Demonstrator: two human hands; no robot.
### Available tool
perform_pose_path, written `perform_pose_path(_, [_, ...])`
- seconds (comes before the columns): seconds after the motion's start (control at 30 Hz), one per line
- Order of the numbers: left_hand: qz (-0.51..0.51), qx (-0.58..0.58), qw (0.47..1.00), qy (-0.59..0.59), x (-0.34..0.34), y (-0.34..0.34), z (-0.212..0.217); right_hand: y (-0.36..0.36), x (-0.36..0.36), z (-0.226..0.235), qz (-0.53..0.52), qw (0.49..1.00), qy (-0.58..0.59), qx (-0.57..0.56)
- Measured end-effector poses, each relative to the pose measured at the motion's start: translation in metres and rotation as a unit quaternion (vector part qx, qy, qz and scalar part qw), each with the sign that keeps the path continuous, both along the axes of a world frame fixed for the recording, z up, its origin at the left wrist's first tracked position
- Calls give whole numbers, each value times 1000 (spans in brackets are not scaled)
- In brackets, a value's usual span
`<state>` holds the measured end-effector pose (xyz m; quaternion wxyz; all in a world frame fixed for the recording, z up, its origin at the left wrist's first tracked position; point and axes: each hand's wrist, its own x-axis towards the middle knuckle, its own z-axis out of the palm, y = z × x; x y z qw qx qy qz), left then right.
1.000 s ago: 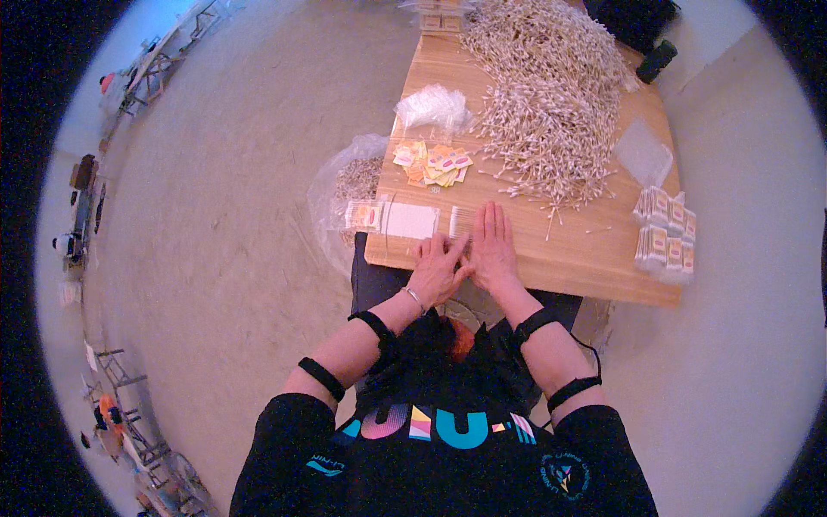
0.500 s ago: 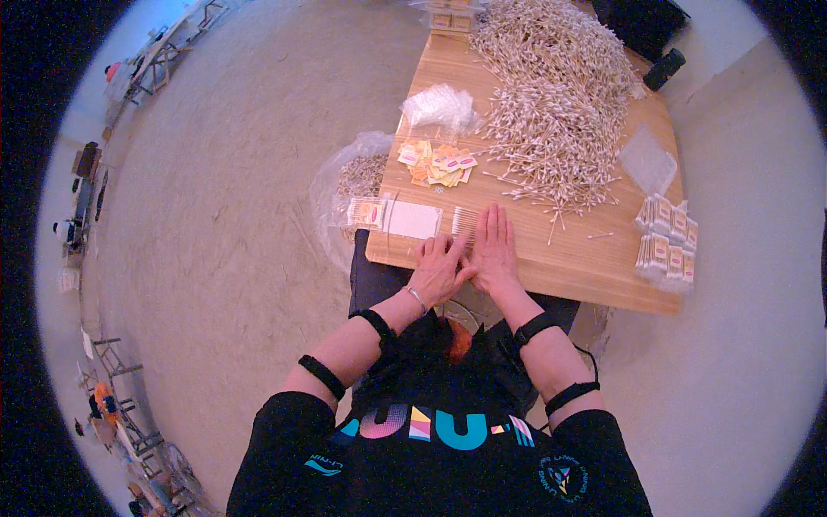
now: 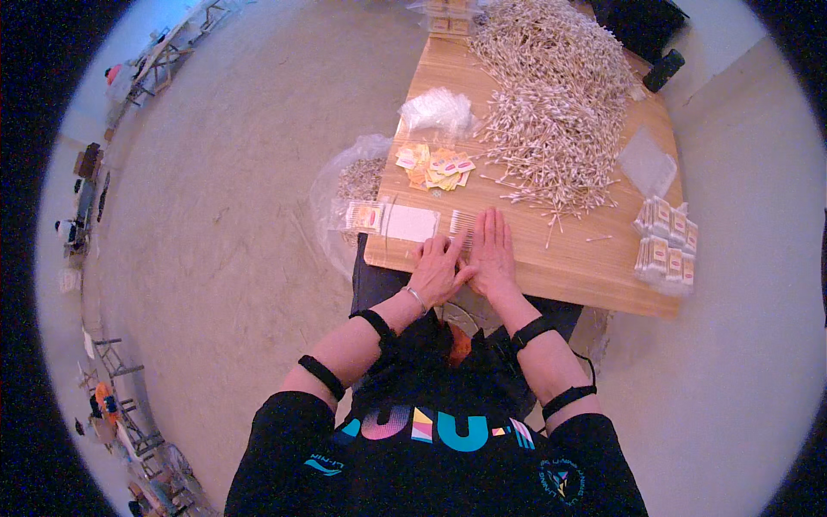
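Wooden counter (image 3: 568, 284): your hands, left (image 3: 438, 271) and right (image 3: 493, 254), lie flat and open, gripping nothing, over a small swab row (image 3: 463, 226) at the near edge; few filled packs (image 3: 665, 250), large loose swab heap (image 3: 556, 103) remaining.

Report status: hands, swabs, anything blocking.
Left hand and right hand flat, fingers spread, on the wooden table. Small row of cotton swabs at the fingertips. Big swab pile beyond; nothing blocking.
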<state>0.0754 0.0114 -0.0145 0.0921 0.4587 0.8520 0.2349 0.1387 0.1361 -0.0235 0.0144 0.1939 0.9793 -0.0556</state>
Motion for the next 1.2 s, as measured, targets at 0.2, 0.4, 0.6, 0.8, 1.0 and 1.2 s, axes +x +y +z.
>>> perform_pose_path(0.2, [2,-14,1000,-6,-1,2,0,-1,-1,4,-4,1000,-7,-20])
perform_pose_path(0.4, [10,-1,1000,-5,-2,4,2,0,-2,5,-1,1000,-17,-21])
perform_pose_path(0.6, [21,-12,999,-25,-7,9,2,0,-2,0,-1,1000,-16,-14])
perform_pose_path(0.8, [14,-20,999,-23,-7,9,4,0,-2,1,-6,999,-21,-28])
perform_pose_path(1.0, [17,0,999,-30,-8,9,5,-1,-1,0,-5,999,19,-43])
perform_pose_path(1.2, [44,-31,998,-33,-12,16,6,-2,-1,1,-7,999,22,-39])
